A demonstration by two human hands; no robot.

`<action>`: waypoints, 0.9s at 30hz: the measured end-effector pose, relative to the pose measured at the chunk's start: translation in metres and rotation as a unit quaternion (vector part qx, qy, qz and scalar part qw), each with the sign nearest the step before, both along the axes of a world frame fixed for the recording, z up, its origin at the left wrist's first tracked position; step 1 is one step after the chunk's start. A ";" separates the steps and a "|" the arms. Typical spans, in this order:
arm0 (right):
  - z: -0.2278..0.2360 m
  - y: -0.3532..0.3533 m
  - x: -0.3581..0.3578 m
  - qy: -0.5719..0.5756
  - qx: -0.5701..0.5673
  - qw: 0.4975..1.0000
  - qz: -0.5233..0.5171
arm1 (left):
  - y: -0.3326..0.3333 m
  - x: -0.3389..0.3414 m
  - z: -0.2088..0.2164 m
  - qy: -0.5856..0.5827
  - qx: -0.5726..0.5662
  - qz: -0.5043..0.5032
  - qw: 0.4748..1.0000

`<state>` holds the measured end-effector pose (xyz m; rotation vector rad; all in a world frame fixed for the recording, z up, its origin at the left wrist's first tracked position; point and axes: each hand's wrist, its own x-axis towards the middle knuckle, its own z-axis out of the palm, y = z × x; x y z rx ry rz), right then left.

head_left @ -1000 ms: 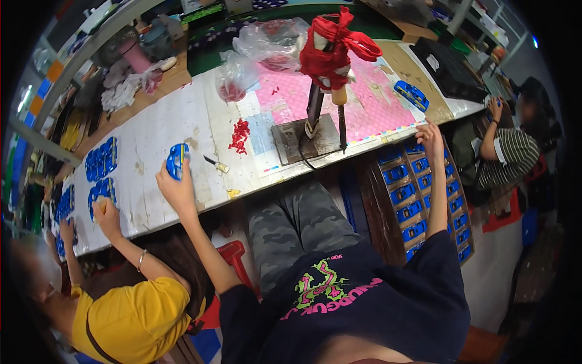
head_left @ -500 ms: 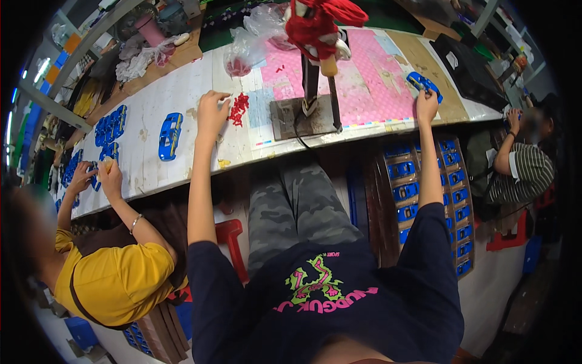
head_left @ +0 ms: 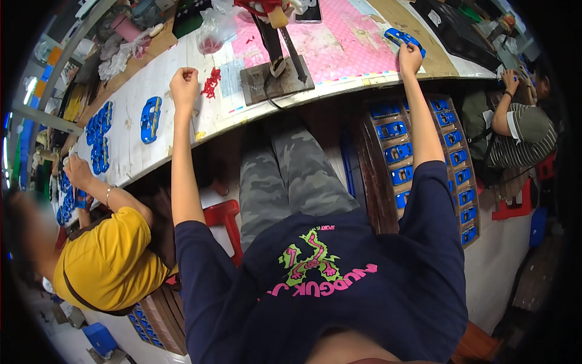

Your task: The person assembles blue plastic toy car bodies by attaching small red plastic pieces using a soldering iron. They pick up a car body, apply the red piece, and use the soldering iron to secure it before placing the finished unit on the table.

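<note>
My left hand (head_left: 184,88) is above the white tabletop with its fingers pinched together. Whatever the fingers hold, if anything, is too small to make out. Close beside it lies a loose pile of small red pieces (head_left: 211,83). To its left a blue toy car body (head_left: 150,120) rests on the table. At the right, my right hand (head_left: 410,58) grips another blue toy car body (head_left: 397,36) near the edge of the pink sheet. Between my hands stands a dark upright press-like tool (head_left: 273,48) on a metal base, its top wrapped in red cloth.
Trays of blue car bodies (head_left: 397,151) stand below the table at right. A co-worker in yellow (head_left: 112,261) sits at left near a heap of blue cars (head_left: 99,136); another in stripes (head_left: 515,139) works at far right. A black case (head_left: 458,42) and a plastic bag (head_left: 215,30) lie on the table.
My left hand has drawn slightly away from the red pieces, and its fingers have closed. My right hand still grips the car. The whole view has shifted.
</note>
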<state>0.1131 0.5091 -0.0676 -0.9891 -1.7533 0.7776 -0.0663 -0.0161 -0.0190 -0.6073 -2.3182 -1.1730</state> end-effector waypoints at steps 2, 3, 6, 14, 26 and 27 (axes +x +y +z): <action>-0.001 0.007 -0.001 0.013 0.014 1.000 -0.009 | -0.001 0.016 0.006 0.003 0.036 -0.001 0.999; -0.001 0.006 -0.001 0.020 0.008 1.000 -0.008 | -0.003 0.025 0.008 0.005 0.052 0.000 0.999; 0.000 0.001 -0.002 0.044 0.008 0.999 -0.011 | -0.013 0.054 0.016 0.001 0.084 0.006 0.996; 0.008 -0.007 0.001 0.098 -0.010 0.995 -0.032 | -0.030 0.110 0.018 -0.037 0.160 -0.025 0.986; 0.009 -0.008 0.002 0.274 -0.056 0.960 0.010 | -0.011 0.151 0.021 -0.069 0.188 -0.060 0.978; 0.008 -0.005 0.001 0.292 -0.064 0.954 0.021 | -0.010 0.154 0.023 -0.069 0.183 -0.060 0.979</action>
